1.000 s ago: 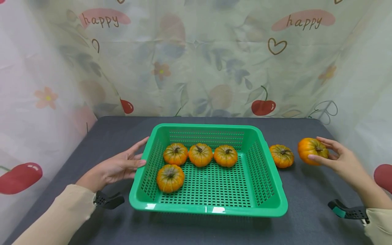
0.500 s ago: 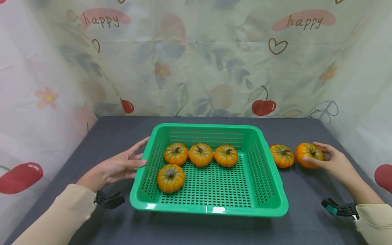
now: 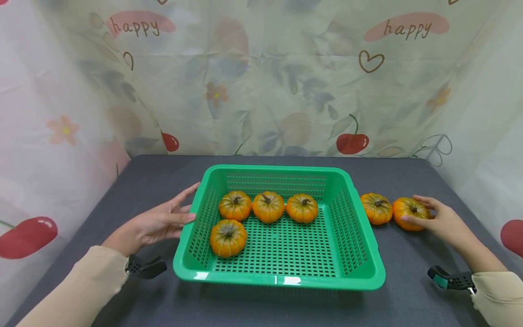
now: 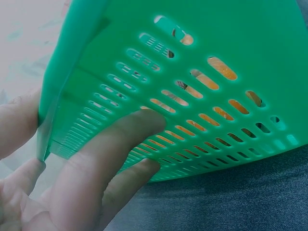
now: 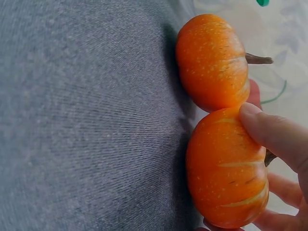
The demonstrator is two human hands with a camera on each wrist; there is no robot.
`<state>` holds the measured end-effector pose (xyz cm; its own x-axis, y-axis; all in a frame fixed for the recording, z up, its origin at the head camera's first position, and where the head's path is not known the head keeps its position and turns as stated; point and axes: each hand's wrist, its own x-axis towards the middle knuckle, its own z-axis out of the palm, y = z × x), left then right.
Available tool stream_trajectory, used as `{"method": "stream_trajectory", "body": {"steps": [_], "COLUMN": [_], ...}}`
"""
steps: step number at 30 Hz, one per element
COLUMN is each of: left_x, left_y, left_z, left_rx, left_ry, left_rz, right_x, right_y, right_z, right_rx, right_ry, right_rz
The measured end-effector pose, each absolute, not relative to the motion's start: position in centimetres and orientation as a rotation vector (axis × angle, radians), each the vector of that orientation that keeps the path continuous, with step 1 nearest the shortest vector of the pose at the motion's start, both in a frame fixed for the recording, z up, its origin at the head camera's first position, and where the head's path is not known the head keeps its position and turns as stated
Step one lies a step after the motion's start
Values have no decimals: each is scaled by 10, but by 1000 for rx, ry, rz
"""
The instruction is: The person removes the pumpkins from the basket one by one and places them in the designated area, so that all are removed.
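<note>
A green plastic basket (image 3: pixel 278 284) with slotted walls stands mid-table, holding several small orange pumpkins (image 3: pixel 267 207). My left hand (image 3: pixel 157 223) grips its left rim, thumb at the edge; in the left wrist view, other fingers (image 4: pixel 115 139) lie against the outer wall. To the basket's right, a pumpkin (image 3: pixel 376 209) sits on the cloth. Beside it my right hand (image 3: pixel 443 222) holds another pumpkin (image 3: pixel 408 213) between thumb and fingers. In the right wrist view this held pumpkin (image 5: pixel 228 168) is down on the cloth and touches its neighbour (image 5: pixel 211 60).
Dark grey cloth (image 3: pixel 163 177) covers the table. A patterned curtain (image 3: pixel 261 91) hangs behind it and at both sides. Black straps (image 3: pixel 145 267) with devices are on both wrists.
My right hand has lowered the held pumpkin and brought it left, up against the other pumpkin beside the basket. The left hand and basket stay in place.
</note>
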<state>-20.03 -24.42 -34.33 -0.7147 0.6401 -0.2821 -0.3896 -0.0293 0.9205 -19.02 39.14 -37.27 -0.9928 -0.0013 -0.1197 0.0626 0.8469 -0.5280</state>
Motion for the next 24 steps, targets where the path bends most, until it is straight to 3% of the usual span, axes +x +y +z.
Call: {"method": "stream_trajectory", "body": {"steps": [24], "left_x": [-200], "left_y": [-244], "left_z": [-343], "left_rx": [280], "left_ry": [1525], "left_rz": [1826], "right_x": [-196], "right_y": [391], "right_z": [-372], "right_rx": [-22], "right_ry": [2855], "right_rz": [-817]}}
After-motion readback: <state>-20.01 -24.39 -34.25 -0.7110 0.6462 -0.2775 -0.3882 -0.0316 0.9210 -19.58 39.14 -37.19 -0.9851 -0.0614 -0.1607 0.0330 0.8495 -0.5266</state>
